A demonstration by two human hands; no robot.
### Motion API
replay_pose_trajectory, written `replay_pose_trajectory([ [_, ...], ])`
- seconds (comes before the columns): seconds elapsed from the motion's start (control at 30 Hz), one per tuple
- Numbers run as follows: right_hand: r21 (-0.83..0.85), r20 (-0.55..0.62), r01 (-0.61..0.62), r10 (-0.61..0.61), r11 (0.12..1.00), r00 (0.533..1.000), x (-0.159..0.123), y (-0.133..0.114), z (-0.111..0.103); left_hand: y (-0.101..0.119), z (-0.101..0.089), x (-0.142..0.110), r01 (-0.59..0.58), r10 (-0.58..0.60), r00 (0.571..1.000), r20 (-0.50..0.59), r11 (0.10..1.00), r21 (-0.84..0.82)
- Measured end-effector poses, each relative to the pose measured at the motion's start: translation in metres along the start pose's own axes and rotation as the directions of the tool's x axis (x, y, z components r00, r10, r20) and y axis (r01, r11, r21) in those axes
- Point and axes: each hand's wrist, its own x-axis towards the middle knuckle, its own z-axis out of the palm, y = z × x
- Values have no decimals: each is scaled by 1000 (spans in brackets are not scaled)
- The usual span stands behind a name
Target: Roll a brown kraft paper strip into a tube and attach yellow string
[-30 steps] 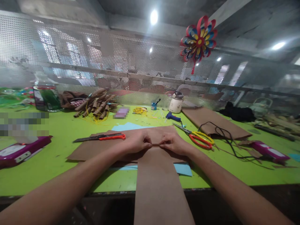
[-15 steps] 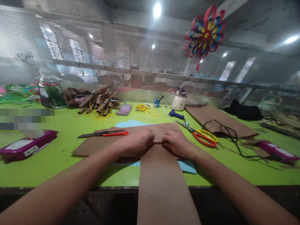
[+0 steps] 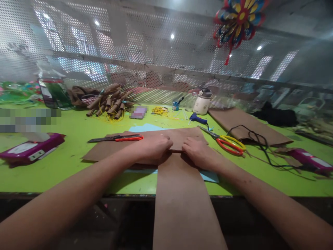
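Note:
A long strip of brown paper [image 3: 186, 201] hangs over the table's front edge toward me, its far end rolled or folded into a narrow band between my hands. My left hand [image 3: 159, 146] pinches that band at its left end, fingers curled. At the right end my right hand [image 3: 196, 151] grips it the same way. Beneath my hands lie more brown paper sheets [image 3: 96, 151] and light blue paper [image 3: 210, 176]. A utility knife [image 3: 127, 138] with an orange handle rests on the sheets, just beyond my left wrist.
Scissors [image 3: 230, 144] with red and yellow handles lie at right, near a blue glue gun [image 3: 199, 118] and its black cord. Purple power strips [image 3: 32, 151] sit at both sides. Behind are rolled paper tubes [image 3: 113, 104], a white jug [image 3: 202, 102] and folded brown paper [image 3: 249, 126].
My view has tipped slightly downward, so everything sits a little differently in the picture. Both hands keep hold of the paper band, with the fingers shifted slightly apart.

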Motion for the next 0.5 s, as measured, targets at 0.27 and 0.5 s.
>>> replay_pose_trajectory([
  [0.27,-66,10,30,-30,997,1000,-1,-5,1,0,9,0,-76,75,997,19,995,67],
  [0.5,-33,-97,14,-17,999,995,-1,-6,-1,0,-8,3,80,-82,997,-1,973,-218],
])
